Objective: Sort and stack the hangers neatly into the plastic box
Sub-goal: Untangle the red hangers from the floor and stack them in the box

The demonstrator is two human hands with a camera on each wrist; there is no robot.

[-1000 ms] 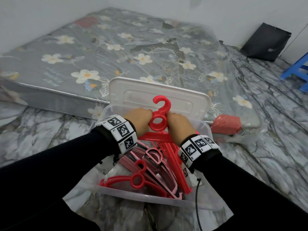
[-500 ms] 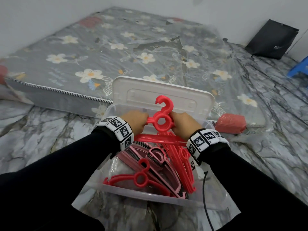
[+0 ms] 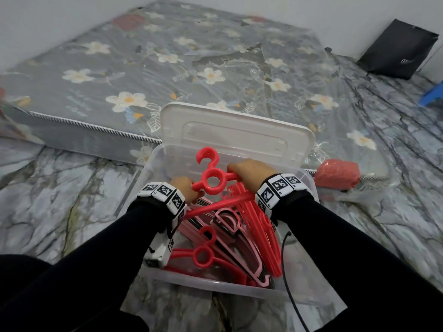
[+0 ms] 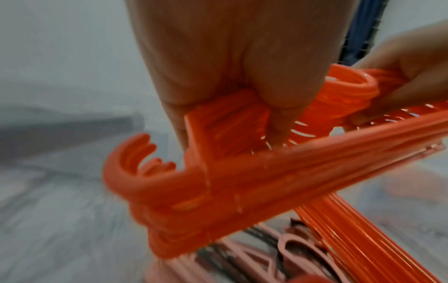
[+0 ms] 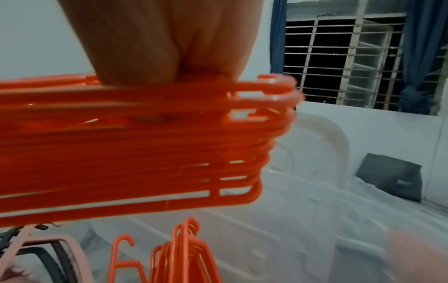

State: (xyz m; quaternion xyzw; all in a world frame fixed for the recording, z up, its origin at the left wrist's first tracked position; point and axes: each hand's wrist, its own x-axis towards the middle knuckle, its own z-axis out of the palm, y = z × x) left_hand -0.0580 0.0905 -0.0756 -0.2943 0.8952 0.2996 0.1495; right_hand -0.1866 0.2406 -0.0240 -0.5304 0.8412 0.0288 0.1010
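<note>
Both hands are on the red hanger bundle point(image 3: 212, 182) right over the clear plastic box point(image 3: 215, 285), which sits on the marble-patterned floor point(image 3: 60, 188) just in front of the floral mattress point(image 3: 167, 68). The left hand point(image 3: 183, 190) has its fingers point(image 4: 278, 107) curled round the bundle's left shoulder, and the wrist view shows many stacked hangers clamped together under that grip. The right hand point(image 3: 251, 173) grips the right shoulder of the same bundle, fingers point(image 5: 150, 63) wrapped down over the top bar. The bundle is held flat-on to the head camera, hook up, ring below it, tilted a little so the left end sits lower. Into the box now: a second set of red hangers point(image 3: 261, 238) stands on edge along the right side, a group of pink hangers point(image 3: 230, 226) lies slanted across the middle with some dark ones tucked among them, and one more red hanger point(image 3: 203, 256) lies near the front wall, its ring facing up. The white lid point(image 3: 237, 130) stands up behind the box, against the mattress edge. A red plastic-wrapped lump point(image 3: 338, 173) sits just right of the box at the mattress corner, a black bag point(image 3: 398, 49) leans against the far wall, and something blue point(image 3: 434, 92) shows at the right edge.
</note>
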